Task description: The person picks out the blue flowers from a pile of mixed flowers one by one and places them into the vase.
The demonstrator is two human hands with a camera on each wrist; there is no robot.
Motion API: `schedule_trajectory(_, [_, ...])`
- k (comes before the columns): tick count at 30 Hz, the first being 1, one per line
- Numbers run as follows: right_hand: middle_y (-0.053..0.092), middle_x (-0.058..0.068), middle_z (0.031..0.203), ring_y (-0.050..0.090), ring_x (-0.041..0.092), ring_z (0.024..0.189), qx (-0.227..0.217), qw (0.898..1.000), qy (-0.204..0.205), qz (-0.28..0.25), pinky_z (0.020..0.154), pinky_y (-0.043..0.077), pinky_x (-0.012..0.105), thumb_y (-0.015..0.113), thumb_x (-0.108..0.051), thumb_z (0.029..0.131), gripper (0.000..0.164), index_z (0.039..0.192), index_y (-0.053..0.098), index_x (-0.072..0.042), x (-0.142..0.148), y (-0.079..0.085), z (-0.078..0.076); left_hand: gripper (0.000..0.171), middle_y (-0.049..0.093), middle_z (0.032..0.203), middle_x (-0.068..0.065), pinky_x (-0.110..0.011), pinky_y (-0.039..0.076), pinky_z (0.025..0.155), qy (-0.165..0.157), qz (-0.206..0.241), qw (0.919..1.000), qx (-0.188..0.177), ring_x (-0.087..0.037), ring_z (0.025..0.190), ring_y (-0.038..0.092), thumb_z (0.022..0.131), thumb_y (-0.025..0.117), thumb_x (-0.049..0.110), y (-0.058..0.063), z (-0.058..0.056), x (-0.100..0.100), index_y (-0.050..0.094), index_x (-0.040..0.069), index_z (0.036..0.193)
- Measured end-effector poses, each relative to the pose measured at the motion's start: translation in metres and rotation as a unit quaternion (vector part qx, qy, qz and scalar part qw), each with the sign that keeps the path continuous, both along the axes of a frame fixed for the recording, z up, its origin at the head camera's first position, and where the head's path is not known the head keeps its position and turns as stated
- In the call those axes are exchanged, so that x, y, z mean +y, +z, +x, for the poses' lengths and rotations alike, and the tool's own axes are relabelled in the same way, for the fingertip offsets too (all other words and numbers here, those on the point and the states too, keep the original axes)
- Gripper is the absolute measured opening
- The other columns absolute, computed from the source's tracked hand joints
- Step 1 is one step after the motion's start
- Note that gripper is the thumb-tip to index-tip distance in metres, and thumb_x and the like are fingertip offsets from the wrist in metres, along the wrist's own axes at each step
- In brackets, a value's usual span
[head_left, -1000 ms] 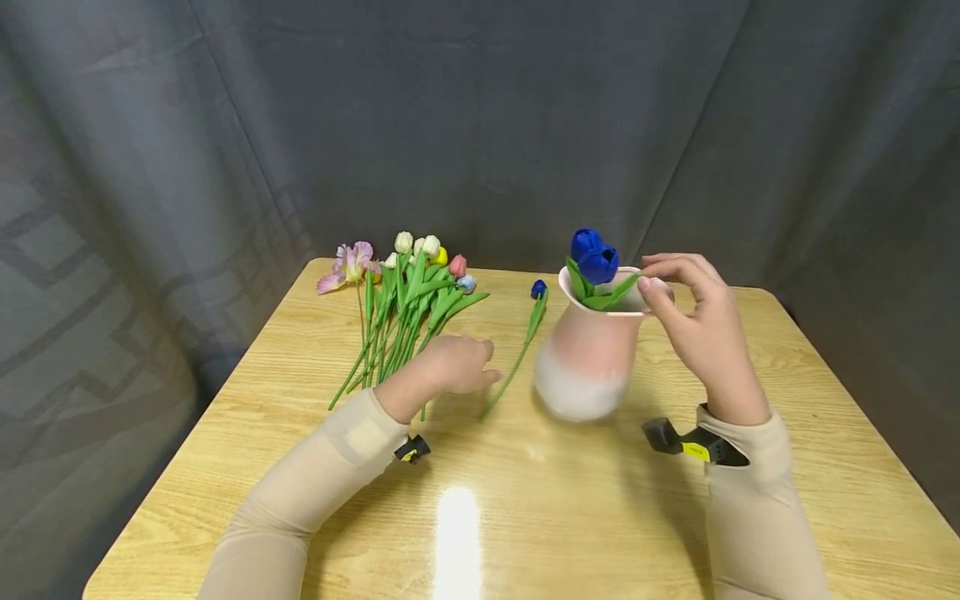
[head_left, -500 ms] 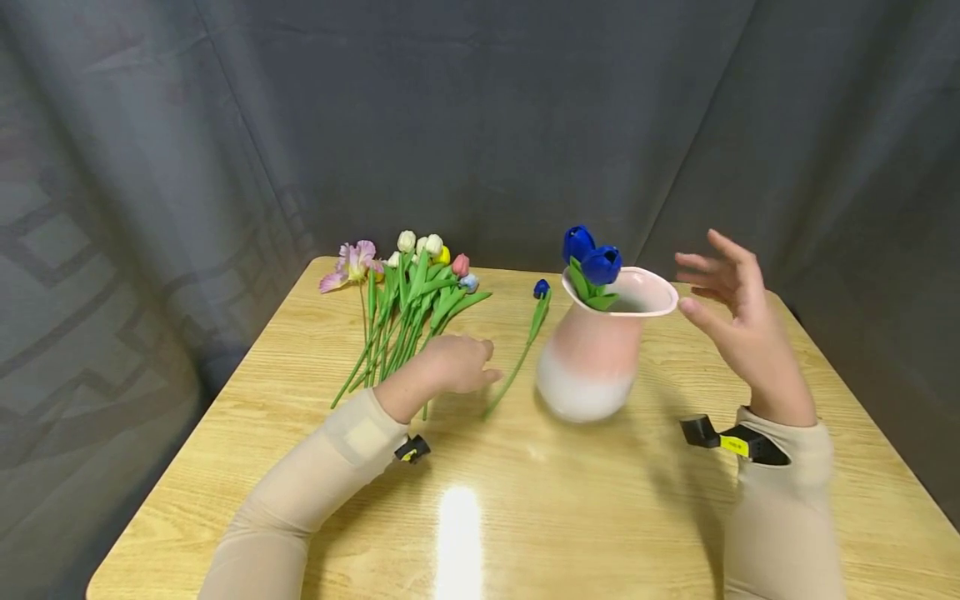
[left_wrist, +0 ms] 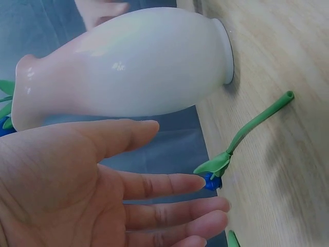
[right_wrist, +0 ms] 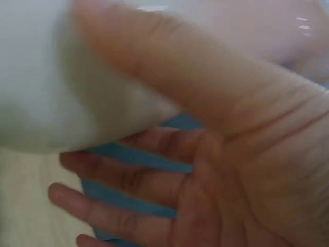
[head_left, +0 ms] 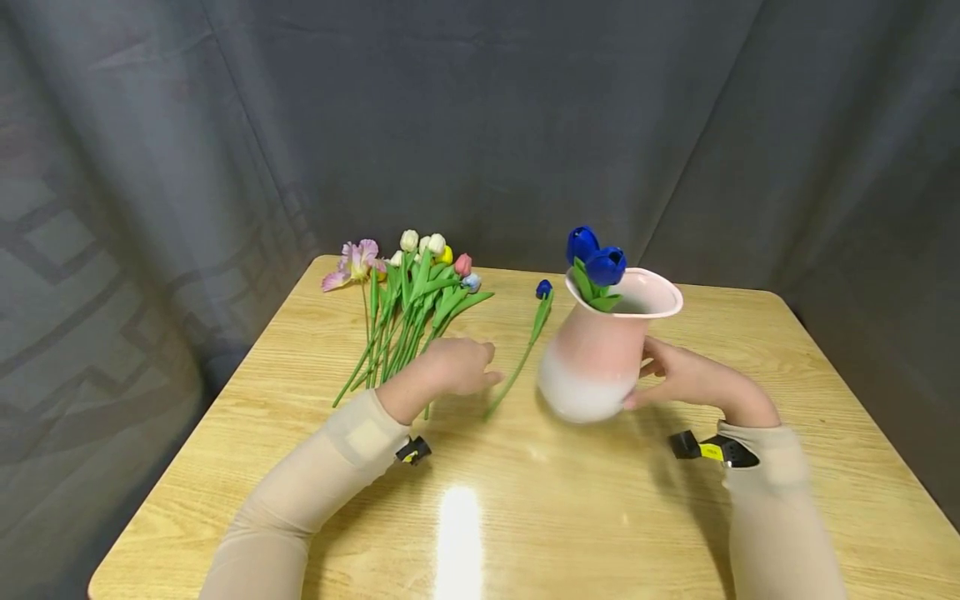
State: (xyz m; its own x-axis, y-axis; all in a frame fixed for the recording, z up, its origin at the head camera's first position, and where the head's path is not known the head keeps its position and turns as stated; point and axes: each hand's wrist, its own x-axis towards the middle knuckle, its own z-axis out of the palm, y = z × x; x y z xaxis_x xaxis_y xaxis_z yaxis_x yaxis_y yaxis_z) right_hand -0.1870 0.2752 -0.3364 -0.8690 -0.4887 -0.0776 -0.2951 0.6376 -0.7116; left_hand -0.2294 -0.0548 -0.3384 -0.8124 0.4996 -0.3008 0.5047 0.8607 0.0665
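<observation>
A pink-and-white vase (head_left: 592, 362) stands on the table with two blue tulips (head_left: 592, 257) leaning out of the left of its mouth. My right hand (head_left: 686, 379) is at the vase's right side, its thumb against the lower body and its fingers behind. In the right wrist view, the fingers (right_wrist: 128, 180) are spread and mostly straight beside the vase wall. My left hand (head_left: 457, 367) hovers over the table, palm facing the vase, fingers extended and holding nothing. A single blue tulip (head_left: 534, 321) lies between the left hand and the vase.
Left of the blue tulip lies a bunch of artificial tulips (head_left: 416, 308), with white, yellow, pink and light-blue heads. A purple flower (head_left: 356, 262) lies at its left end. A dark curtain (head_left: 480, 125) hangs behind the wooden table (head_left: 525, 517).
My right hand has left the tulip leaves at the vase's mouth, swung out to the right, then come down to the vase's side. The left hand has stayed in place.
</observation>
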Motion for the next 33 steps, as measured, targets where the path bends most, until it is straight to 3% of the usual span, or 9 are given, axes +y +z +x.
schedule_trajectory(5, [0.049,0.023,0.133,0.059,0.031,0.109,-0.040,0.999,0.026,0.009,0.088,0.051,0.042,0.082,-0.019,0.076,0.087,0.140,0.029,0.008,0.002,-0.021,-0.006,0.053,0.067,0.112,-0.009,-0.043,0.055,0.075,-0.006,0.007,1.0000,-0.002,-0.026,0.100,0.066,0.099,0.046,0.050,0.000,0.001,0.000,0.055,0.009,0.131])
schedule_trajectory(11, [0.055,0.017,0.125,0.052,0.018,0.106,-0.046,0.998,0.039,0.023,0.094,0.046,0.030,0.082,-0.019,0.076,0.075,0.134,0.042,0.007,0.001,-0.036,-0.010,0.053,0.067,0.113,-0.008,-0.044,0.054,0.076,-0.005,0.007,1.0000,-0.004,-0.027,0.101,0.066,0.099,0.045,0.050,0.000,0.002,0.001,0.056,0.009,0.130])
schedule_trajectory(19, [0.052,0.019,0.130,0.048,0.026,0.115,-0.073,0.996,0.036,0.040,0.102,0.039,0.046,0.079,-0.022,0.080,0.075,0.137,0.039,0.006,-0.003,-0.039,-0.010,0.056,0.063,0.127,-0.011,-0.046,0.053,0.087,-0.010,0.004,0.9998,-0.015,-0.029,0.113,0.062,0.100,0.045,0.048,-0.002,-0.001,0.006,0.049,0.008,0.139])
schedule_trajectory(25, [0.048,0.020,0.134,0.045,0.030,0.118,-0.081,0.996,0.033,0.034,0.104,0.036,0.050,0.079,-0.022,0.080,0.078,0.140,0.036,0.004,-0.002,-0.041,-0.011,0.046,0.064,0.122,-0.009,-0.044,0.051,0.089,-0.017,0.042,0.9988,-0.021,-0.027,0.110,0.062,0.099,0.046,0.045,-0.006,-0.018,0.015,0.057,0.009,0.127])
schedule_trajectory(33, [0.049,0.019,0.133,0.046,0.029,0.117,-0.082,0.995,0.037,0.030,0.103,0.037,0.048,0.078,-0.021,0.080,0.078,0.140,0.035,0.004,-0.002,-0.042,-0.012,0.024,0.065,0.096,-0.002,-0.034,0.049,0.066,-0.001,0.115,0.9933,0.009,-0.017,0.078,0.058,0.097,0.051,0.032,-0.020,-0.052,0.031,0.062,0.011,0.103])
